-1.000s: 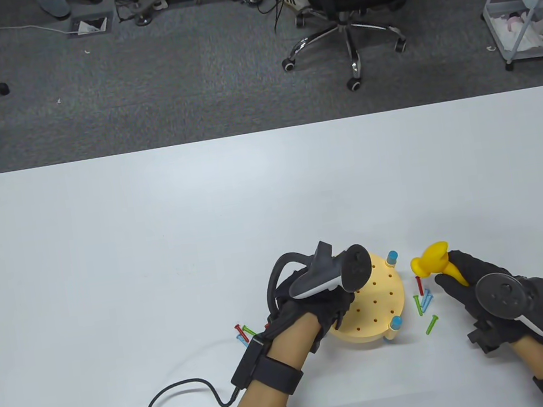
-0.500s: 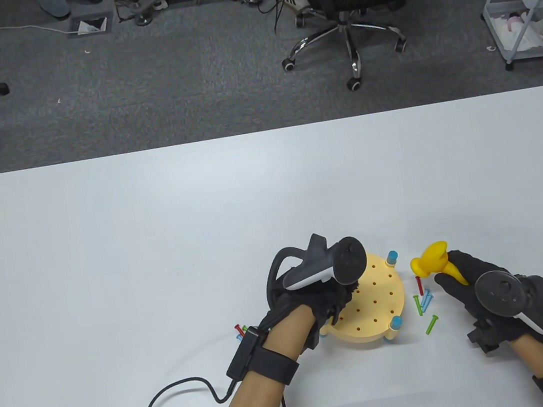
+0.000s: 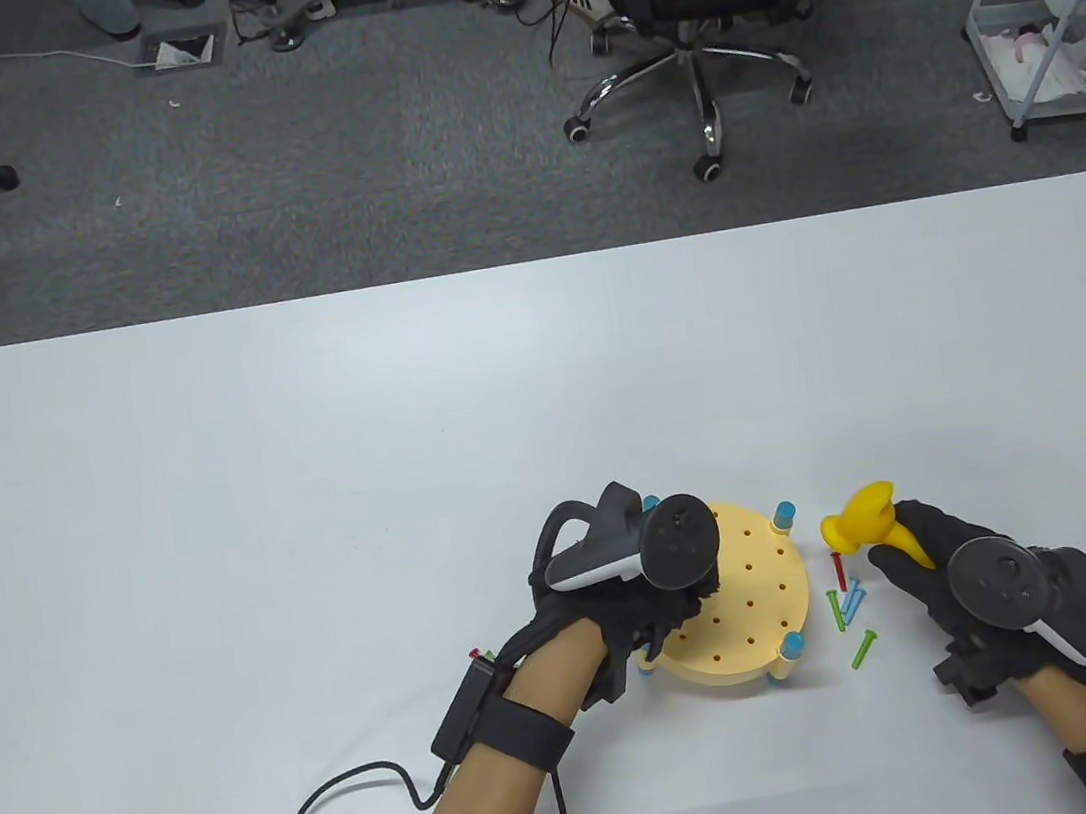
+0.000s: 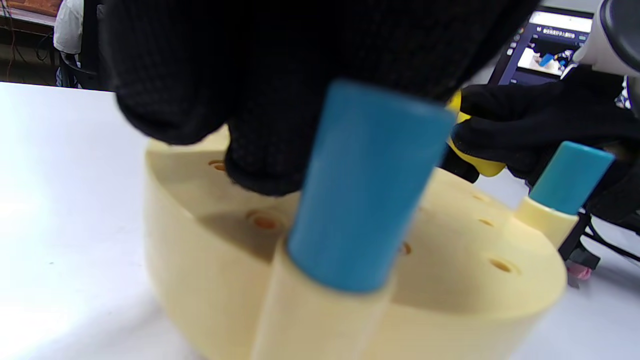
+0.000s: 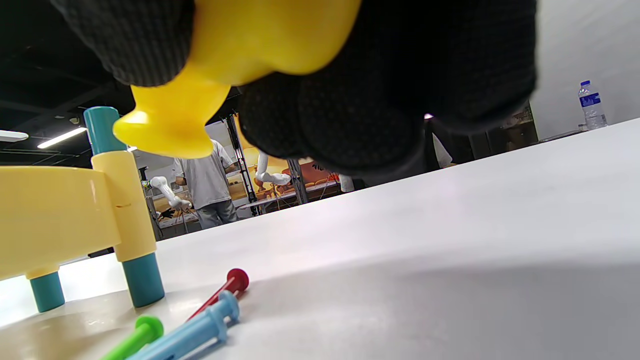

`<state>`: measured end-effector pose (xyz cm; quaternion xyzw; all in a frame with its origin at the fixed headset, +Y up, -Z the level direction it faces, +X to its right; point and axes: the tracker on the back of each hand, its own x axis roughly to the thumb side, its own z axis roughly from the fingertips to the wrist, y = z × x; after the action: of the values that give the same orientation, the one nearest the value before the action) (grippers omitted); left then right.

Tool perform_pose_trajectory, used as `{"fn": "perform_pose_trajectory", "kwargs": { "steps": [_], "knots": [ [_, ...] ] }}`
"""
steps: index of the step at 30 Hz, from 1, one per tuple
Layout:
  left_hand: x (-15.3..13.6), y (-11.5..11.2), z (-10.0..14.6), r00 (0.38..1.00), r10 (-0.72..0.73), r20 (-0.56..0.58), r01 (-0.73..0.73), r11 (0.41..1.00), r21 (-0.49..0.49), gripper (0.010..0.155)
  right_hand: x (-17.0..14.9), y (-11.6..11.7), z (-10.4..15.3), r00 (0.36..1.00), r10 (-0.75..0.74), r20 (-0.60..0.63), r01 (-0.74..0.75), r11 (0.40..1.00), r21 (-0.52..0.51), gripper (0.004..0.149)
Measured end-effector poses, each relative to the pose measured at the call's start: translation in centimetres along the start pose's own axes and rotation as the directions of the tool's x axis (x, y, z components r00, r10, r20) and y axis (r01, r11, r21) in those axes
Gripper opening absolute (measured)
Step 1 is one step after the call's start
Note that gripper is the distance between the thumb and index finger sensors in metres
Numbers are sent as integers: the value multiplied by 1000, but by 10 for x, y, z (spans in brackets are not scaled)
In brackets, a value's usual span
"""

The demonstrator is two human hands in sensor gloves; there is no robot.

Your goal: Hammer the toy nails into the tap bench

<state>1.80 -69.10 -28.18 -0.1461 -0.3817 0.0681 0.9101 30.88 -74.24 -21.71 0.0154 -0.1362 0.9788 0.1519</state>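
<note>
The left hand (image 3: 632, 607) rests its fingers on the bench (image 3: 747, 600), the right hand (image 3: 939, 563) grips the hammer (image 3: 862, 524); better keep the bench steady before hitting.

White worktop (image 3: 308, 460), round yellow tap bench (image 3: 758, 609) standing on blue-tipped legs near its front edge, loose cluster of red, blue and green toy nails (image 3: 848, 601) lying just right of the bench, black cable (image 3: 337, 810) trailing left of it
</note>
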Motion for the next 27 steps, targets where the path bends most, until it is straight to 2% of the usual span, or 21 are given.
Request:
{"fn": "perform_pose_trajectory", "kwargs": {
  "steps": [14, 27],
  "knots": [
    [3, -1, -9, 999, 12, -30, -14, 998, -59, 35, 0, 1, -1, 1000, 4, 3, -4, 1000, 5, 60],
    [8, -3, -12, 998, -70, -12, 69, 995, -76, 34, 0, 2, -1, 1000, 4, 2, -4, 1000, 5, 60]
  ]
}}
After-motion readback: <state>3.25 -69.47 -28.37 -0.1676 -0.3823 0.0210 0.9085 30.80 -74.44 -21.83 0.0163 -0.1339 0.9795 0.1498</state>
